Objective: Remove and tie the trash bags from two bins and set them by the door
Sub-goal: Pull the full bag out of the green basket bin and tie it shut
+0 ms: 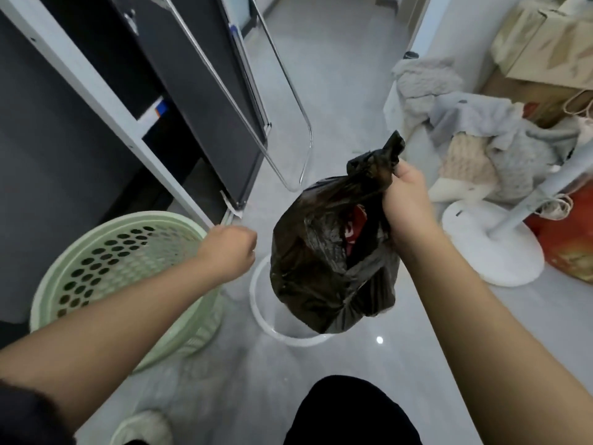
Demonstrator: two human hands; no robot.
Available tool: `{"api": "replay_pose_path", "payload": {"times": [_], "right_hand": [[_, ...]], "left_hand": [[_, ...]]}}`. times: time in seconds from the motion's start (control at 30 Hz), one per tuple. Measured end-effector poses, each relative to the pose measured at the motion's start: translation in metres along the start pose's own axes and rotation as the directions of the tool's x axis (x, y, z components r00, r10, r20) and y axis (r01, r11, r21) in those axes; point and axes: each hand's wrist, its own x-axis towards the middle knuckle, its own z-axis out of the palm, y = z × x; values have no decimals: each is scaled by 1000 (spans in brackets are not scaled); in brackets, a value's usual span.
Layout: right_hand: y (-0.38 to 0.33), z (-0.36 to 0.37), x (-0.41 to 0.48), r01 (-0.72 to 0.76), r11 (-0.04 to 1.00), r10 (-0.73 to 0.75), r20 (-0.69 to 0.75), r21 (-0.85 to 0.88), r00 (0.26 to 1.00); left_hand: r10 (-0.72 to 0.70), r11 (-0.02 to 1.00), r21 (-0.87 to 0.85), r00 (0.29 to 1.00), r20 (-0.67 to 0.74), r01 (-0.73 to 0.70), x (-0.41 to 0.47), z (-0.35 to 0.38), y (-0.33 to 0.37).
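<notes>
A crumpled black plastic trash bag (321, 261) is held up by the right hand (406, 200), whose fingers are clenched round the gathered neck, so that a short twisted tail of plastic is left sticking up above the fist. The bag is hung just over a round white plastic bin (260, 303) on the glossy grey tiled floor (369, 364), and its lower end is seen inside the line of the bin's rim; whether the bin is touched cannot be told. Through a gap in the bag's side a red piece of packaging (353, 228) with a white mark is shown, but no writing on it can be read. The left hand (229, 252) is held to the left of the bag, apart from it, with the fingers curled into a fist in which nothing can be seen. A pale green perforated plastic laundry basket (96, 252) is placed near left, just beside the bin. Far left, a dark panelled cabinet with a white frame (96, 101) is seen, with a small blue and orange label (160, 108) too blurred to be read, and a bent chrome tube frame (290, 101) is leant before it. To the right, a round white fan base (491, 248), a heap of grey and cream knitted clothes (481, 139) and brown cardboard boxes (545, 46) are found.
</notes>
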Motion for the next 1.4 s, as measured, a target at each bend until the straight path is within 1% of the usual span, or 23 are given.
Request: {"api": "replay_pose_path", "payload": {"times": [0.1,0.23,0.3,0.37,0.47,0.57,0.63,0.7,0.83,0.97,1.1,1.2,1.27,1.33,1.4], "right_hand": [[38,-25,10,-73,996,69,-84,-48,994],[90,-44,21,-181,976,163,-143,-125,976],[112,-50,25,-233,952,200,-173,-196,964],[130,-53,26,-245,939,203,-185,-242,962],[147,-51,26,-245,944,205,-188,-222,960],[163,-48,26,-256,944,222,-172,-210,960],[171,-46,26,-268,933,232,-166,-242,958],[174,-45,28,-255,930,216,-165,-266,962],[176,-45,32,-196,953,161,-160,-232,974],[177,-48,29,-169,962,140,-143,-216,980],[177,-49,25,-173,965,151,-120,-197,981],[180,-51,23,-185,959,161,-124,-217,979],[182,-52,23,-183,951,157,-124,-250,980],[179,-54,25,-189,948,159,-134,-254,978],[170,-56,27,-183,960,151,-157,-212,976]], "left_hand": [[-16,999,-26,994,106,19,18,37,26],[-153,982,-73,957,247,176,29,94,43],[-218,963,-84,920,326,258,30,123,44],[-285,931,-103,872,398,351,27,148,41],[-362,874,-137,812,458,467,22,176,35],[-422,779,-231,760,494,583,20,196,29],[-455,681,-306,711,536,666,20,207,27],[-472,601,-344,668,576,722,20,216,29],[-501,498,-386,621,603,777,20,229,41],[-559,360,-442,569,603,822,24,246,46],[-584,293,-457,536,610,840,31,260,47],[-603,258,-495,539,589,830,30,255,50],[-612,268,-528,566,552,806,28,244,52],[-621,313,-566,615,485,763,29,234,54],[-615,400,-604,691,381,689,30,219,53]]}}
